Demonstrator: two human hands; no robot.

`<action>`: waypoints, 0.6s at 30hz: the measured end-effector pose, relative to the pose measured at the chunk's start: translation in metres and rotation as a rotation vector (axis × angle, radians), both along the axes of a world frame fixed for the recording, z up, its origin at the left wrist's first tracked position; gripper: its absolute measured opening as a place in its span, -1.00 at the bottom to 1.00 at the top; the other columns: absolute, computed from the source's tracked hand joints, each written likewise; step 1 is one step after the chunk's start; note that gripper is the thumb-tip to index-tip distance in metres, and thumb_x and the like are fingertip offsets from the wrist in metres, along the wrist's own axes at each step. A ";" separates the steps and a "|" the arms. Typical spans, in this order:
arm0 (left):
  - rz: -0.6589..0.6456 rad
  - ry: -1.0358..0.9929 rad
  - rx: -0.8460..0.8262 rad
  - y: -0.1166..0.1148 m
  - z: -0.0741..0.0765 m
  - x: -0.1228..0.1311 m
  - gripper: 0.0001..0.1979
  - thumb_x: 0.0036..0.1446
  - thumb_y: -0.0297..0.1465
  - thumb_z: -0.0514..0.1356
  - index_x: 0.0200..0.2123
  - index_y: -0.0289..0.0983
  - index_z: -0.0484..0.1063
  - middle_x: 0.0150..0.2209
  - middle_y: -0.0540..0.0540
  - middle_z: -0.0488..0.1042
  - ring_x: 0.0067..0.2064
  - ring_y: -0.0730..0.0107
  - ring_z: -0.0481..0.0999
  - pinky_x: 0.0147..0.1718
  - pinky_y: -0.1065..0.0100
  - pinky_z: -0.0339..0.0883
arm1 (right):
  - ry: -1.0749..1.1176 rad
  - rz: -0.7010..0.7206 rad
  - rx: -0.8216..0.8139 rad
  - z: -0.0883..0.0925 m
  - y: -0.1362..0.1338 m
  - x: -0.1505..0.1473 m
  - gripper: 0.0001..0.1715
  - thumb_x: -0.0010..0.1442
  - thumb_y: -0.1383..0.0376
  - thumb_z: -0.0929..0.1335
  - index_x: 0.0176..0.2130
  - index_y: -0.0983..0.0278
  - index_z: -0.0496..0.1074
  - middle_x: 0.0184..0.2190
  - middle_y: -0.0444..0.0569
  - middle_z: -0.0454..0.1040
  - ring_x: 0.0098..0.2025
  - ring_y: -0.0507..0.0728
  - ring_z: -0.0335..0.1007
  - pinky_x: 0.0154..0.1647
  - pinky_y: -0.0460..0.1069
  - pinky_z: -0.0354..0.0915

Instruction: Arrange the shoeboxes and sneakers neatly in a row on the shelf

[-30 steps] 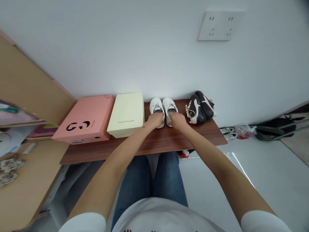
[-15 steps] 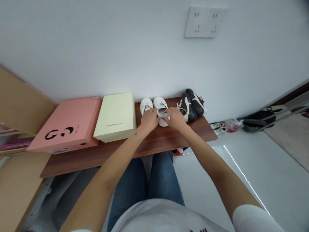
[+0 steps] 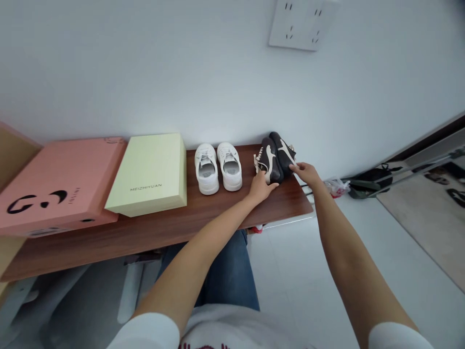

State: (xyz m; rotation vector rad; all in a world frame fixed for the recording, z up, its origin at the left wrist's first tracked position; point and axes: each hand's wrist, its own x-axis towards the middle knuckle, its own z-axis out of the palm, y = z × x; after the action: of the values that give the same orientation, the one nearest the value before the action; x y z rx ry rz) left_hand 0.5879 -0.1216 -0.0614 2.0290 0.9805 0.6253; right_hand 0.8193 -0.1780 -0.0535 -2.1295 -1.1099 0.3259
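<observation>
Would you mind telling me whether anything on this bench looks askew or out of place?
The dark shoes at the right end of the bench lie tipped on their sides and angled, unlike the white sneakers standing upright side by side. The left hand and right hand touch them.

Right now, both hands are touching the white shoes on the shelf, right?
No. In the head view, the left hand and the right hand touch the dark brown shoes on the shelf; the white shoes stand untouched beside them.

2 white sneakers [image 3: 207,168], apparently 2 dark sneakers [image 3: 271,157], 2 boxes [image 3: 150,174], 1 socket plate [image 3: 300,24].
</observation>
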 end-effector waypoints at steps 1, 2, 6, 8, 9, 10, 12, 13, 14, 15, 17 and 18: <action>-0.005 0.025 -0.004 0.003 0.000 0.004 -0.47 0.01 -0.23 0.36 -0.01 -0.35 0.31 -0.01 -0.28 0.45 0.05 0.07 0.44 0.01 0.18 0.29 | 0.042 0.034 0.014 -0.002 0.001 -0.001 -0.37 0.00 -0.18 0.37 -0.31 0.32 0.49 -0.45 -0.06 0.48 -0.35 0.12 0.36 -0.21 0.02 0.28; -0.019 0.050 -0.009 0.005 0.000 0.007 -0.50 0.00 -0.21 0.36 -0.06 -0.33 0.33 -0.06 -0.25 0.48 0.00 0.08 0.47 -0.04 0.20 0.31 | 0.086 0.060 0.041 -0.003 0.003 -0.003 -0.37 -0.04 -0.20 0.38 -0.33 0.32 0.48 -0.48 -0.10 0.46 -0.39 0.10 0.33 -0.25 0.00 0.28; -0.115 0.133 0.004 0.017 0.008 0.007 -0.61 0.03 -0.16 0.33 -0.20 -0.28 0.34 -0.24 -0.11 0.51 -0.17 0.18 0.52 -0.20 0.30 0.33 | 0.213 0.126 0.135 0.002 0.008 -0.018 -0.31 -0.18 -0.21 0.46 -0.33 0.31 0.43 -0.46 -0.12 0.47 -0.42 0.06 0.30 -0.34 -0.03 0.27; -0.165 0.181 0.064 0.020 0.016 0.004 -0.63 0.06 -0.16 0.32 -0.20 -0.28 0.34 -0.27 -0.10 0.51 -0.20 0.20 0.52 -0.22 0.31 0.33 | 0.152 0.171 0.114 0.011 0.011 -0.022 -0.30 -0.18 -0.20 0.47 -0.30 0.32 0.43 -0.43 -0.08 0.50 -0.40 0.09 0.34 -0.33 -0.01 0.29; -0.184 0.207 0.102 0.021 0.020 0.002 -0.64 0.07 -0.17 0.31 -0.19 -0.28 0.34 -0.26 -0.11 0.52 -0.19 0.19 0.52 -0.22 0.31 0.33 | 0.074 0.191 0.092 0.017 0.013 -0.024 -0.31 -0.15 -0.19 0.47 -0.28 0.32 0.44 -0.41 -0.06 0.51 -0.37 0.11 0.36 -0.31 0.00 0.29; -0.199 0.235 0.139 0.022 0.024 0.001 -0.64 0.07 -0.17 0.30 -0.18 -0.28 0.35 -0.24 -0.13 0.52 -0.17 0.17 0.52 -0.22 0.31 0.33 | -0.031 0.213 0.060 0.023 0.014 -0.026 -0.33 -0.12 -0.17 0.47 -0.26 0.32 0.45 -0.38 -0.04 0.53 -0.33 0.15 0.39 -0.28 0.01 0.30; -0.226 0.295 0.205 0.024 0.034 -0.002 -0.62 0.08 -0.17 0.29 -0.15 -0.28 0.35 -0.19 -0.16 0.53 -0.11 0.12 0.52 -0.20 0.29 0.33 | -0.282 0.258 -0.027 0.036 0.017 -0.030 -0.38 -0.06 -0.10 0.47 -0.18 0.30 0.46 -0.30 0.01 0.55 -0.24 0.22 0.44 -0.22 0.03 0.30; -0.240 0.325 0.231 0.025 0.039 -0.002 -0.62 0.09 -0.16 0.29 -0.13 -0.27 0.35 -0.16 -0.18 0.53 -0.09 0.10 0.52 -0.19 0.28 0.34 | -0.405 0.281 -0.082 0.042 0.018 -0.032 -0.40 -0.04 -0.07 0.46 -0.15 0.29 0.46 -0.27 0.03 0.55 -0.20 0.25 0.45 -0.20 0.04 0.29; -0.254 0.356 0.254 0.027 0.044 -0.002 -0.61 0.09 -0.16 0.29 -0.12 -0.27 0.35 -0.15 -0.20 0.53 -0.07 0.08 0.52 -0.18 0.27 0.34 | -0.515 0.303 -0.144 0.048 0.019 -0.036 -0.42 -0.02 -0.04 0.46 -0.12 0.27 0.45 -0.24 0.05 0.55 -0.17 0.28 0.46 -0.19 0.05 0.28; -0.270 0.387 0.277 0.029 0.049 -0.002 -0.60 0.10 -0.16 0.28 -0.09 -0.28 0.35 -0.13 -0.21 0.53 -0.05 0.06 0.52 -0.17 0.25 0.35 | -0.608 0.326 -0.207 0.053 0.019 -0.039 -0.44 0.00 -0.03 0.45 -0.10 0.26 0.45 -0.23 0.07 0.56 -0.15 0.30 0.46 -0.19 0.05 0.27; -0.304 0.449 0.325 0.033 0.058 -0.001 -0.57 0.11 -0.19 0.28 -0.04 -0.29 0.33 -0.08 -0.26 0.52 -0.02 0.02 0.52 -0.13 0.22 0.35 | -0.741 0.359 -0.307 0.061 0.019 -0.046 -0.49 0.06 -0.01 0.43 -0.10 0.25 0.43 -0.23 0.10 0.56 -0.15 0.32 0.46 -0.20 0.05 0.25; -0.323 0.478 0.348 0.035 0.062 0.000 -0.55 0.10 -0.21 0.29 -0.01 -0.30 0.31 -0.06 -0.28 0.51 -0.01 0.00 0.51 -0.11 0.20 0.36 | -0.786 0.370 -0.342 0.064 0.019 -0.049 -0.51 0.08 -0.01 0.42 -0.10 0.25 0.43 -0.24 0.12 0.56 -0.15 0.32 0.46 -0.21 0.05 0.24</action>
State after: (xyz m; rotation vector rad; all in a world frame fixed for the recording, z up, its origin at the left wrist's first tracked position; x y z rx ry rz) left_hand 0.5881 -0.0871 0.0010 2.6525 0.8117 0.1379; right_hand 0.7705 -0.1588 0.0105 -2.4099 -2.0256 -0.2079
